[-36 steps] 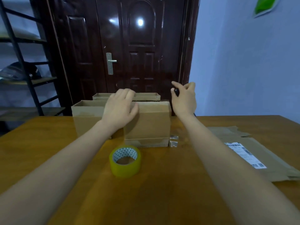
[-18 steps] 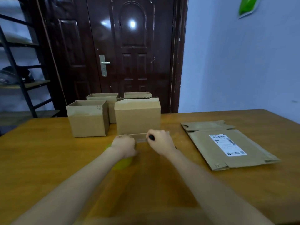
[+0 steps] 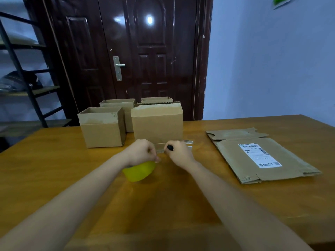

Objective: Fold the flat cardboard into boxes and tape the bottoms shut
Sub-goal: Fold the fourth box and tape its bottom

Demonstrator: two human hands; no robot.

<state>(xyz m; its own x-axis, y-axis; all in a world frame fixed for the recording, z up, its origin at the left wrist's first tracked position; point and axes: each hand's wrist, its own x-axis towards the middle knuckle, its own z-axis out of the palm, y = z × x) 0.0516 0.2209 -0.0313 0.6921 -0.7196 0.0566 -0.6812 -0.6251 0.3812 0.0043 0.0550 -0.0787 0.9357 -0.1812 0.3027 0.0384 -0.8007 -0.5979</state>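
Head view: I saw my left hand (image 3: 141, 151) curled over the yellow tape roll (image 3: 139, 170), fingertips pinching a tape strip at the base of the near box (image 3: 157, 123). My right hand (image 3: 179, 153) gripped a black-tipped tool (image 3: 170, 147) beside it. Three more boxes stood behind on the table (image 3: 54, 169); flat cardboard (image 3: 253, 156) lay well to the right.

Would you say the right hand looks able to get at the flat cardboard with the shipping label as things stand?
Probably yes. The flat cardboard lies uncovered on the table to the right of the right hand, with nothing between them, though that hand already grips a small black-tipped tool.
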